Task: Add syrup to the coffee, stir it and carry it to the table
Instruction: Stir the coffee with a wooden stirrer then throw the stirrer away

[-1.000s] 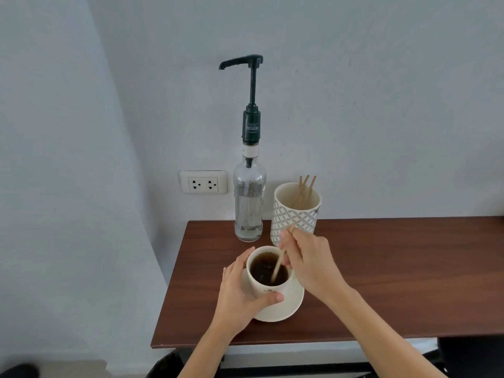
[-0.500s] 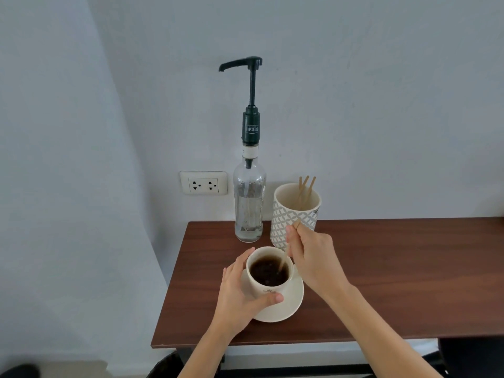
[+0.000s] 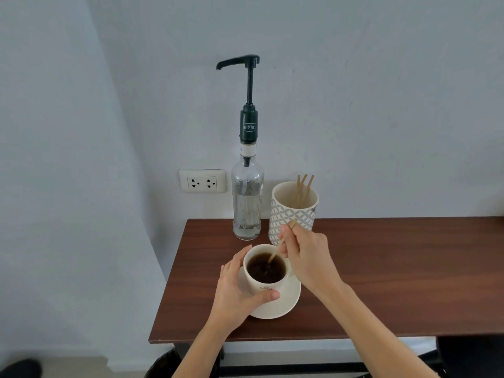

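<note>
A cream cup [image 3: 261, 285] of dark coffee [image 3: 266, 268] stands on a cream saucer [image 3: 283, 302] near the front left of the brown table [image 3: 381, 282]. My left hand [image 3: 240, 291] wraps around the cup's left side, thumb across its front. My right hand [image 3: 306, 257] pinches a thin wooden stir stick [image 3: 278, 248] whose lower end dips into the coffee. Behind the cup stands a clear syrup bottle [image 3: 247, 203] with a tall dark pump [image 3: 249, 77].
A patterned white holder [image 3: 293, 216] with three more wooden sticks [image 3: 304, 189] stands right of the bottle, just behind my right hand. A wall socket [image 3: 202, 181] sits left of the bottle. The table's left edge lies close to the cup; brown tabletop stretches to the right.
My right hand has moved the stick around inside the cup, from leaning left, to the right rim, and back toward the middle. My left hand and the cup stay put.
</note>
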Demonstrator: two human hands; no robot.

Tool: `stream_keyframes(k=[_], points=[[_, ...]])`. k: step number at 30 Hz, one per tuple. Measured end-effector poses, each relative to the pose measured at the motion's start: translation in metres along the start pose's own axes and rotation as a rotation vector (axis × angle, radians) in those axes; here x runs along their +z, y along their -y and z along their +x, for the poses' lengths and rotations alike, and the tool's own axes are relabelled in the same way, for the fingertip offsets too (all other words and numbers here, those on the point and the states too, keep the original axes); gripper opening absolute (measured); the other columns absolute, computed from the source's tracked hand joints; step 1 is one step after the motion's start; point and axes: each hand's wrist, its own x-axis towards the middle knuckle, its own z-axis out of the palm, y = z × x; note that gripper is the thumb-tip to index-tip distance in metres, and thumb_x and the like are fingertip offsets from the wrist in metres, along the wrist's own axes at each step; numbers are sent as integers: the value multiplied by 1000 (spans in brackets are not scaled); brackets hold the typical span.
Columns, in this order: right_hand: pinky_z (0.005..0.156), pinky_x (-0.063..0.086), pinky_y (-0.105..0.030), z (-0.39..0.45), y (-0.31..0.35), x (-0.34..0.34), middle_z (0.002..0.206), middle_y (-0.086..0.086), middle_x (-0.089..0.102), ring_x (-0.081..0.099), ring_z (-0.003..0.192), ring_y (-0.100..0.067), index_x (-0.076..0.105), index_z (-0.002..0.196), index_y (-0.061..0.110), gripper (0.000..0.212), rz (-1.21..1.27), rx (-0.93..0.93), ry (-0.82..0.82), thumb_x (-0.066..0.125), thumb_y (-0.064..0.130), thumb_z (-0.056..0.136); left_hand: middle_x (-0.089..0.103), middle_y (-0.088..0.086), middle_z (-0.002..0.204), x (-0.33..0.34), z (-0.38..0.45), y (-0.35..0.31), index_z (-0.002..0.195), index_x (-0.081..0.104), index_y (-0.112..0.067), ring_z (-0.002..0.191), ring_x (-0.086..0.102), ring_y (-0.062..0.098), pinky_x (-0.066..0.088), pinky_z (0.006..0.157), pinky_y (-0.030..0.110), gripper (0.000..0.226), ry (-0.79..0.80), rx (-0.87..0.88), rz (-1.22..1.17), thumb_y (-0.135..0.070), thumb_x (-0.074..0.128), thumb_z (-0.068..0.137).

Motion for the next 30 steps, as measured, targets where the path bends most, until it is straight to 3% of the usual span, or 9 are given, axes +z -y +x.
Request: stream_keyframes(k=[5, 10, 15, 19, 20, 23, 26, 30], points=[[59, 52, -15, -3, 3, -1, 65, -5, 69, 66, 60, -14, 61, 82, 12, 25, 65, -7, 31, 48, 18, 103, 54, -26, 136, -1, 0, 0, 131, 36, -61, 134, 46, 12, 41, 111, 52, 96, 9, -14, -17, -71, 86, 49], [58, 52, -25, -4, -4, -8, 64, -2, 69, 66, 59, -15, 63, 81, 8, 31, 46, -45, -42, 47, 23, 102, 54, -24, 137, -2, -1, 0, 133, 39, -57, 135, 45, 12, 41, 111, 51, 97, 12, -19, -33, -68, 88, 49], [59, 49, -15, -9, -2, -26, 60, 6, 66, 66, 71, -13, 64, 79, 6, 37, 87, -90, -127, 41, 28, 99, 56, -23, 136, -2, 0, 1, 134, 40, -56, 134, 47, 12, 38, 113, 51, 94, 37, -24, -64, -62, 89, 53], [63, 50, -13, -8, -6, -32, 62, 4, 70, 68, 66, -12, 65, 80, 14, 38, 109, 20, -154, 40, 33, 102, 49, -21, 143, -8, -6, -3, 134, 42, -53, 138, 38, 2, 34, 116, 34, 63, 33, 0, -60, -68, 66, 77], [64, 52, -19, -9, -7, -33, 62, 2, 71, 69, 62, -13, 64, 78, 15, 37, 136, 74, -167, 42, 31, 103, 43, -20, 148, -13, -7, -4, 135, 40, -54, 141, 32, -2, 32, 117, 32, 56, 21, -8, -42, -69, 56, 84], [61, 56, -31, -7, 0, -38, 59, -5, 71, 69, 58, -18, 65, 76, 18, 36, 377, 283, -282, 45, 27, 104, 27, -19, 158, -43, -12, 3, 146, 38, -43, 147, 18, -2, 21, 120, 28, 52, -98, -51, 33, -58, 34, 96], [51, 55, -24, -4, 21, -41, 56, -2, 71, 66, 51, -13, 65, 76, 14, 36, 718, 446, -396, 46, 24, 104, 27, -13, 158, -90, -18, 27, 148, 41, -28, 147, 19, 3, 17, 118, 27, 52, -300, -31, 105, -47, 30, 102], [48, 55, -18, -15, 72, -13, 57, -2, 72, 67, 51, -11, 66, 79, 8, 33, 874, 508, -352, 48, 20, 104, 22, 5, 163, -163, -22, 96, 153, 33, -15, 151, 17, 20, 18, 124, 43, 50, -478, -135, 252, -31, 37, 105]])
